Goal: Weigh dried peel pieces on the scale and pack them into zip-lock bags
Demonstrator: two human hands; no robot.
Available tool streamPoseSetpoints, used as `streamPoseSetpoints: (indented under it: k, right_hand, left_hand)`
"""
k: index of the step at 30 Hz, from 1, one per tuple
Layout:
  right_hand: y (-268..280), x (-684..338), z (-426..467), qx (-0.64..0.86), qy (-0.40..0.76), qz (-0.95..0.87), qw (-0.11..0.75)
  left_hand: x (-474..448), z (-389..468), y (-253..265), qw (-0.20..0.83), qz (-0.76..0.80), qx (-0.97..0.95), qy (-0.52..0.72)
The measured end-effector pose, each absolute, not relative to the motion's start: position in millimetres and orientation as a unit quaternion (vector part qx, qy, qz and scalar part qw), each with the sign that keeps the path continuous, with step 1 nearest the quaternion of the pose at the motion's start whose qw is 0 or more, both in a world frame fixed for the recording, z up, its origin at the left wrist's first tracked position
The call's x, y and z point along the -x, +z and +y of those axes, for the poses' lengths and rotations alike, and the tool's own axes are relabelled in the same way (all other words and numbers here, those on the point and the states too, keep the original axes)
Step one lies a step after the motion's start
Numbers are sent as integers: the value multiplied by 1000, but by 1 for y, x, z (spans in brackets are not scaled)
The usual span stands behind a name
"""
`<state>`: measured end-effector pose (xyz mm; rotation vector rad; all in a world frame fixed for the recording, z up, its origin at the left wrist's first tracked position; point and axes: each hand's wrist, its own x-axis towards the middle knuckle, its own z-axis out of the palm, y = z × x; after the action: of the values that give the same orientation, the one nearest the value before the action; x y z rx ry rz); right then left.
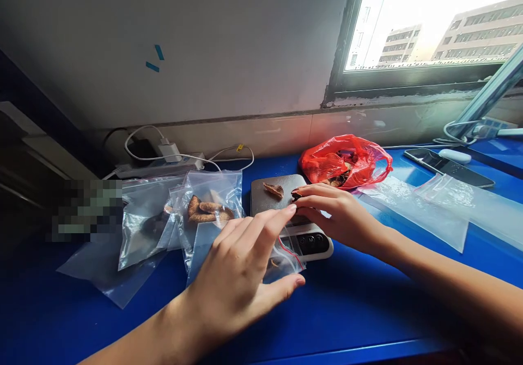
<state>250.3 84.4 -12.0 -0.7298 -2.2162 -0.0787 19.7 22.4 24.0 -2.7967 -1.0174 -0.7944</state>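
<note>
pinching a small dark piece point(296, 195) in its fingertips, the right hand point(343, 213) is at the right edge of the scale point(261, 202). a brown dried slice point(273, 190) lies on the metal plate, just beside those fingers. the left hand point(241, 261) is spread, thumb well apart from the fingers, above a clear bag with a red seal line point(291, 254) — whether it touches the bag, i cannot tell. left of the scale, a zip bag point(235, 182) contains more brown slices; behind the right hand sits an open red plastic bag point(327, 155).
</note>
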Motion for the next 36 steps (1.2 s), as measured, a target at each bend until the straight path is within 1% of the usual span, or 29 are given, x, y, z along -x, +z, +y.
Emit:
streamPoseSetpoints:
  k: [6, 11, 19, 24, 26, 31, 34, 36]
  right_hand:
    - [-10, -249, 79, 297, -34, -880, 370]
    - [-12, -248, 78, 303, -9, -886, 351]
    - [-14, -247, 76, 302, -5, -859, 412]
    - [-15, -247, 77, 304, 21, -829, 470]
    - [-10, -246, 72, 289, 47, -827, 480]
    - [9, -241, 43, 252, 135, -851, 441]
    - [15, -238, 31, 227, 207, -871, 382]
    - [15, -236, 29, 230, 269, -864, 358]
  left_hand:
    - [-20, 23, 23, 31, -337, 905, -259]
    - [-20, 23, 24, 30, -344, 905, -248]
    - [-20, 20, 25, 23, -360, 905, -225]
    - [-20, 20, 25, 4, -365, 903, -227]
    - [-20, 21, 24, -2, -368, 901, -230]
    - [-20, 21, 20, 6, -364, 891, -271]
    - [-21, 19, 16, 10, -342, 885, -316]
    - [-21, 18, 13, 9, -326, 886, -329]
